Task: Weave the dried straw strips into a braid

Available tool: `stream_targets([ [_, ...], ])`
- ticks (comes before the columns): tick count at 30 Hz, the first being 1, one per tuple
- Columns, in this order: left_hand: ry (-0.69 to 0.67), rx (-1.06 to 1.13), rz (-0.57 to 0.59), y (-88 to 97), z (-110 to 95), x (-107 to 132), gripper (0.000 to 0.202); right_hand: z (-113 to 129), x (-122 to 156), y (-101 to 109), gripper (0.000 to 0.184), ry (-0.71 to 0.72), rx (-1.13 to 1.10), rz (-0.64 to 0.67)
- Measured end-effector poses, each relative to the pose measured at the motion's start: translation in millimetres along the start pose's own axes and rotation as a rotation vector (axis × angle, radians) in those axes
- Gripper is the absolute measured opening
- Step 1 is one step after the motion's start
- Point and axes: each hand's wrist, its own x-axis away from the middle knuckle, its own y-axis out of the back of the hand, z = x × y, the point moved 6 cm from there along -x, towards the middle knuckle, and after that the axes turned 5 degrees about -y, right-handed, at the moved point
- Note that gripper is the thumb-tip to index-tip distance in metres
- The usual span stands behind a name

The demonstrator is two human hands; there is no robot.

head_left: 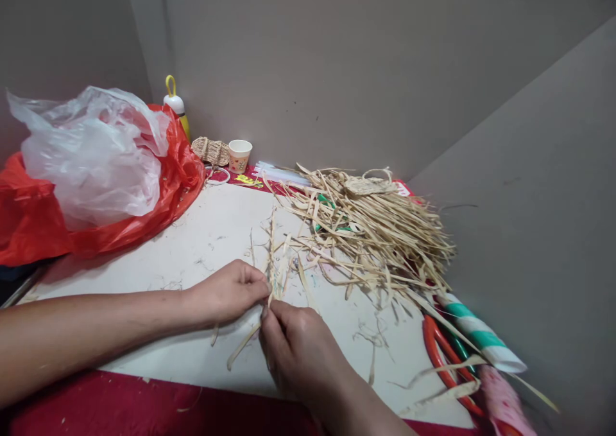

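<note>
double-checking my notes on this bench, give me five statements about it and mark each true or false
1. The left hand and right hand pinch a straw strand. True.
2. Both hands wear gloves. False: both are bare.
3. The straw pile lies right of the red bag. True.
4. The red bag lies on the straw pile. False: they lie apart, and the red bag has a white bag on it.
5. The cup stands beside the woven piece. True.
</note>
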Motion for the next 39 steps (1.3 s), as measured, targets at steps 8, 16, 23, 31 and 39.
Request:
stream_targets([
  [8, 0.036, 0.015, -0.023, -1.5, 2, 4, 0.022, 12, 18, 4, 0.029, 0.085, -0.012, 0.197],
  [16, -0.045, 0.071, -0.003, -1.8, 3, 1, 0.026, -24, -29, 33, 0.043, -0.229, -0.862, 0.099],
  [23, 0.011, 0.253, -0.038, -3.1, 6, 0, 0.021, -23, -48, 0, 0.028, -0.270, -1.265, 0.152],
  [31, 0.201, 0.630, 0.108, -16.2, 9, 5, 0.018, -23, -48, 4, 0.029, -0.259, -1.288, 0.011],
  [39, 0.110, 0.448, 0.061, -7.4, 2, 4, 0.017, -28, -47, 4, 0.034, -0.333, -1.320, 0.194],
])
